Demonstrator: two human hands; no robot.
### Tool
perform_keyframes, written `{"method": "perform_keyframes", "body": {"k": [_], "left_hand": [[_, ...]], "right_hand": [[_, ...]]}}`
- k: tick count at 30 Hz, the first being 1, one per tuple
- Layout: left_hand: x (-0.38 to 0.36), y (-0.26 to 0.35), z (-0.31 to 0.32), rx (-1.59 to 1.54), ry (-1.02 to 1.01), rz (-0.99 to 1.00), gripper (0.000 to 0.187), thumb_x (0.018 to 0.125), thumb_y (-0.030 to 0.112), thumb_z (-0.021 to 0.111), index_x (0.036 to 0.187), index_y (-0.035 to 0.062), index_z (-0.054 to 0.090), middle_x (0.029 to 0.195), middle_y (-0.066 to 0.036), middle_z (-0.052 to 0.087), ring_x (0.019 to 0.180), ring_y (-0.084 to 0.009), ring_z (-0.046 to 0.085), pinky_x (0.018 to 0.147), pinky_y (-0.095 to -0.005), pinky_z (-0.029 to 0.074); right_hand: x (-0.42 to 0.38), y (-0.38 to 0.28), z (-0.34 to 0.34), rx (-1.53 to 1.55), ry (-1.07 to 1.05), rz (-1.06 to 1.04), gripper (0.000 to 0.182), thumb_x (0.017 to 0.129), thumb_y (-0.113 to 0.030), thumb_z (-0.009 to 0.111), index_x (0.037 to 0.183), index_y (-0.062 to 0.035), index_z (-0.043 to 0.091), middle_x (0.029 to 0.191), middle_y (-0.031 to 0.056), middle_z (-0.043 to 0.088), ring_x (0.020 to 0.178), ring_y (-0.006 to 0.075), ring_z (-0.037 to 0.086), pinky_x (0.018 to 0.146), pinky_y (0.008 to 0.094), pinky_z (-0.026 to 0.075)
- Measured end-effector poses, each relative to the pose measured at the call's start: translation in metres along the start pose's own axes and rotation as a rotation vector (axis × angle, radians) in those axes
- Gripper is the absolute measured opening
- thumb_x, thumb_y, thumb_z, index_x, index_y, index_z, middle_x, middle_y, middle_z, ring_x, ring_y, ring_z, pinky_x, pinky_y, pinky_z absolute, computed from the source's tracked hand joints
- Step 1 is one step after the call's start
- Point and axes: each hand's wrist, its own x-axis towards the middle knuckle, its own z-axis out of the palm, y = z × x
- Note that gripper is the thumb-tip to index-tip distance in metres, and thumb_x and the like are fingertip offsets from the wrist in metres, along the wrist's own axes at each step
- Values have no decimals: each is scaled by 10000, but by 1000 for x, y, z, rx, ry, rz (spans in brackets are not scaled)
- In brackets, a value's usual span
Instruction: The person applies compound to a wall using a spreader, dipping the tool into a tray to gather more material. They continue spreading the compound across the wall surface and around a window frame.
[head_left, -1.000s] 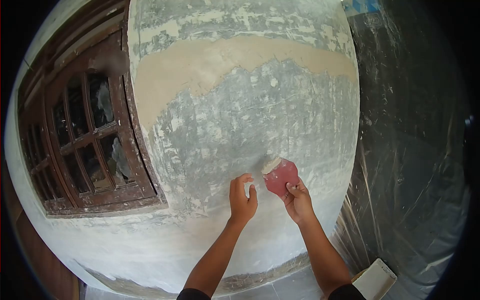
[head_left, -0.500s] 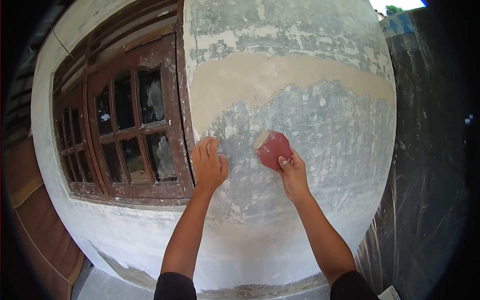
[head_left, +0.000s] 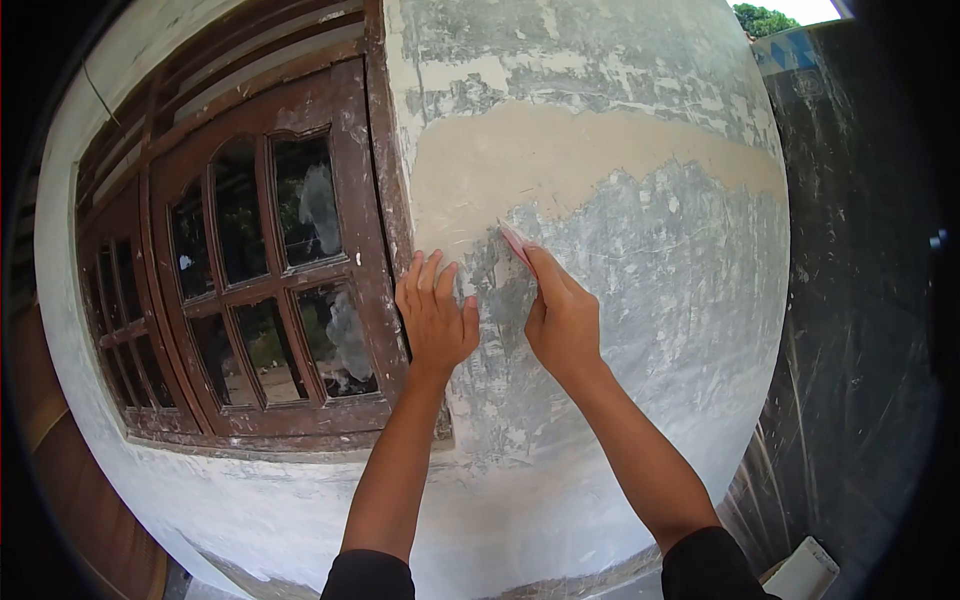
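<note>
My right hand point(head_left: 565, 315) grips a thin red putty scraper point(head_left: 517, 247), seen nearly edge-on. Its tip meets the wall at the lower edge of a smooth beige band of putty point(head_left: 500, 150). My left hand point(head_left: 437, 310) is open, its fingers lying on the wall beside the window frame, just below the putty. Around both hands the grey wall point(head_left: 680, 300) is rough, with patchy white scrape marks. Most of the scraper's face is hidden by the viewing angle and my right hand.
A brown wooden window point(head_left: 255, 290) with glass panes stands to the left. Dark sheeting point(head_left: 850, 260) hangs along the right side. At the bottom right a pale, flat-sided object point(head_left: 803, 572) shows.
My right hand has moved up and left and turned the scraper from face-on to edge-on, bringing it to the wall. The left hand stays on the wall; the view has shifted.
</note>
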Motion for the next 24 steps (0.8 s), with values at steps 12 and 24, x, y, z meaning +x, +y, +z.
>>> {"method": "perform_keyframes", "body": {"k": [12,24], "left_hand": [[-11,-4,1,-8,114,-99,422,970,281,469,1285,2,432,1331,-225,449,1244,-382,402,1020,-518,237],[-12,-4,2,-11,99,-73,377,944,283,495,1244,56,475,1295,-192,470,1259,-369,406,1012,-521,230]], "right_hand": [[-33,14,84,-526,-33,-206,486,852,-88,581,1300,99,555,1293,304,582,1169,479,594,980,464,523],[-53,-1,9,-320,-23,-137,532,777,71,599,1304,-4,584,1095,163,665,1001,341,653,864,383,531]]}}
